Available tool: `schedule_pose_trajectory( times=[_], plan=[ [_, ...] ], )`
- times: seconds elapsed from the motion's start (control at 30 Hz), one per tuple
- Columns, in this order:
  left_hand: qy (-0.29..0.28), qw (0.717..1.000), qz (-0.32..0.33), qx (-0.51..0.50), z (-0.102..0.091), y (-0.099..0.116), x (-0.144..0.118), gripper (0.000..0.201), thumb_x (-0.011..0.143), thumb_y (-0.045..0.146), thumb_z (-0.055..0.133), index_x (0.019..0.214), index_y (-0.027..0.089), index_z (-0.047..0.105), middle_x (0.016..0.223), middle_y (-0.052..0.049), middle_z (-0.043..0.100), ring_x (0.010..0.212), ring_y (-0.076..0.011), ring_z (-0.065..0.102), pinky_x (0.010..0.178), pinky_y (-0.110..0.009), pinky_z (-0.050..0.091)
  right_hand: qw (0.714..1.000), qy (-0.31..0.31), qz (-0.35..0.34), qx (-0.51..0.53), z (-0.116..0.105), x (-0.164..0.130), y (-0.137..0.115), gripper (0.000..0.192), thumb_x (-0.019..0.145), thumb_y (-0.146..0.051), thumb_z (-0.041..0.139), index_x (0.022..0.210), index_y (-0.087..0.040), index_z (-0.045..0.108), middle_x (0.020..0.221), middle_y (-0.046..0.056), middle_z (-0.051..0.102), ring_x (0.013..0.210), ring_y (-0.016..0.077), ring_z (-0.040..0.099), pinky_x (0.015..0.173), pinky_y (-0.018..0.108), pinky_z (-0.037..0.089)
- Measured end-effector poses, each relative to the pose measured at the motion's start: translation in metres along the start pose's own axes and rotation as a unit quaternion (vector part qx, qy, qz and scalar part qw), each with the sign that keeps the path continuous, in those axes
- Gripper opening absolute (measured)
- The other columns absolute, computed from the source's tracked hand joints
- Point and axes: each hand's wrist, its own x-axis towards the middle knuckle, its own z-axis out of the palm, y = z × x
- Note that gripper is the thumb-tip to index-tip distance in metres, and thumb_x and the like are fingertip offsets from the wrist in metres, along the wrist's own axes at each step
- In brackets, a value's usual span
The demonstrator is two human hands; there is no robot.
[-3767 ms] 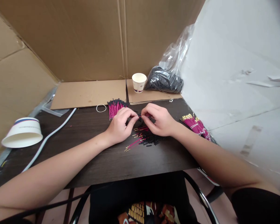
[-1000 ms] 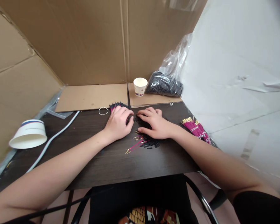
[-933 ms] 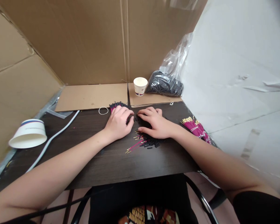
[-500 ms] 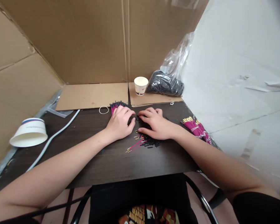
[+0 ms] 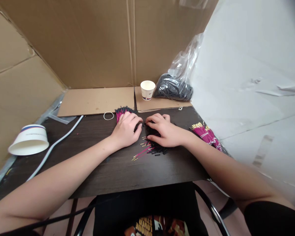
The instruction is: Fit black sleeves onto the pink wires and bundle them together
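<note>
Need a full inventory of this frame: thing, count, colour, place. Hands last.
table: 1, dark brown wood, centre
loose wires: small pile, magenta with gold tips, under and beside the right hand
black sleeves: scattered, black, among the loose wires
sleeved wire bundle: 1, magenta with black ends, behind the left hand
unsleeved wire bundle: 1, magenta with gold tips, right table edge
rubber band: 1, white, left of the sleeved bundle
paper cup: 1, white, upright at the back
plastic bag: 1, clear with black contents, right of the cup
paper bowl: 1, white, upside down, far left
cardboard: brown panels, back and left
left hand: palm down, fingertips by the right hand's
right hand: palm down over the loose wires
</note>
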Motion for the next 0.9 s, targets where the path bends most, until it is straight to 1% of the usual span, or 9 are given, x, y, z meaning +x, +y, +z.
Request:
schedule_pose_trajectory(
  times=[0.17, 0.27, 0.37, 0.47, 0.5, 0.57, 0.63, 0.77, 0.9],
  plan=[
    [-0.009, 1.0, 0.003, -0.002, 0.0, 0.0, 0.0, 0.024, 0.109, 0.025, 0.056, 0.115, 0.015, 0.077, 0.112, -0.014, 0.076, 0.107, -0.0325, 0.06, 0.102, -0.054, 0.052, 1.0, 0.001, -0.006, 0.009, -0.002, -0.001, 0.002, 0.031, 0.106, -0.036, 0.069, 0.126, -0.013, 0.074, 0.145, 0.02, 0.067, 0.135, 0.0399, 0.056, 0.108, 0.055, 0.032],
    [-0.022, 1.0, 0.009, 0.007, 0.0, 0.001, 0.0, 0.029, 0.11, 0.027, 0.057, 0.124, 0.014, 0.078, 0.12, -0.016, 0.074, 0.112, -0.034, 0.058, 0.103, -0.054, 0.051, 0.999, 0.027, -0.01, 0.022, 0.002, 0.0, 0.008, 0.025, 0.105, -0.031, 0.067, 0.122, -0.015, 0.075, 0.141, 0.018, 0.071, 0.132, 0.0376, 0.06, 0.108, 0.055, 0.034],
    [-0.039, 0.999, 0.023, 0.02, 0.001, 0.001, 0.0, 0.035, 0.111, 0.029, 0.057, 0.137, 0.017, 0.078, 0.137, -0.017, 0.071, 0.119, -0.0363, 0.054, 0.104, -0.058, 0.049, 0.996, 0.087, -0.016, 0.032, 0.003, 0.002, 0.014, 0.017, 0.105, -0.023, 0.061, 0.111, -0.016, 0.075, 0.124, 0.015, 0.077, 0.119, 0.032, 0.067, 0.105, 0.05, 0.039],
    [-0.055, 0.998, 0.031, 0.03, 0.002, 0.001, 0.0, 0.035, 0.112, 0.03, 0.057, 0.138, 0.024, 0.081, 0.152, -0.015, 0.066, 0.124, -0.0378, 0.051, 0.103, -0.06, 0.047, 0.991, 0.118, -0.021, 0.054, -0.002, 0.002, 0.018, 0.012, 0.101, -0.019, 0.06, 0.098, -0.018, 0.072, 0.101, 0.01, 0.075, 0.095, 0.0251, 0.067, 0.092, 0.041, 0.047],
    [-0.057, 0.997, 0.031, 0.03, 0.002, 0.001, 0.0, 0.034, 0.112, 0.03, 0.058, 0.135, 0.025, 0.083, 0.154, -0.014, 0.065, 0.125, -0.0378, 0.051, 0.103, -0.06, 0.046, 0.992, 0.109, -0.02, 0.062, -0.005, 0.001, 0.018, 0.009, 0.099, -0.018, 0.062, 0.096, -0.018, 0.07, 0.097, 0.008, 0.072, 0.089, 0.0231, 0.064, 0.086, 0.038, 0.048],
    [-0.056, 0.998, 0.032, 0.024, 0.003, 0.0, 0.0, 0.031, 0.111, 0.029, 0.061, 0.129, 0.028, 0.086, 0.154, -0.012, 0.067, 0.124, -0.0372, 0.052, 0.102, -0.059, 0.045, 0.995, 0.065, -0.024, 0.072, -0.012, -0.001, 0.018, 0.005, 0.095, -0.017, 0.066, 0.092, -0.019, 0.068, 0.089, 0.004, 0.069, 0.08, 0.0196, 0.06, 0.078, 0.034, 0.046],
    [-0.049, 0.998, 0.034, 0.012, 0.003, 0.0, 0.0, 0.027, 0.109, 0.027, 0.064, 0.122, 0.029, 0.088, 0.15, -0.011, 0.07, 0.123, -0.036, 0.053, 0.102, -0.058, 0.044, 0.997, 0.017, -0.03, 0.073, -0.017, -0.003, 0.017, 0.007, 0.091, -0.013, 0.068, 0.089, -0.02, 0.067, 0.084, 0.001, 0.066, 0.075, 0.0175, 0.057, 0.073, 0.032, 0.043],
    [-0.032, 0.999, 0.036, -0.011, 0.002, 0.001, -0.001, 0.022, 0.107, 0.026, 0.067, 0.107, 0.027, 0.089, 0.14, -0.009, 0.076, 0.12, -0.0344, 0.056, 0.105, -0.058, 0.044, 0.997, -0.031, -0.036, 0.065, -0.02, -0.005, 0.014, 0.009, 0.091, -0.01, 0.069, 0.089, -0.019, 0.069, 0.088, 0.002, 0.066, 0.078, 0.0171, 0.057, 0.072, 0.031, 0.041],
    [-0.027, 0.999, 0.034, -0.02, 0.001, 0.003, -0.001, 0.02, 0.107, 0.026, 0.069, 0.101, 0.025, 0.088, 0.136, -0.009, 0.078, 0.12, -0.0343, 0.057, 0.106, -0.059, 0.044, 0.997, -0.052, -0.024, 0.046, -0.015, -0.003, 0.012, 0.009, 0.097, -0.011, 0.069, 0.091, -0.018, 0.069, 0.094, 0.005, 0.068, 0.083, 0.0183, 0.06, 0.075, 0.031, 0.042]
  ],
)
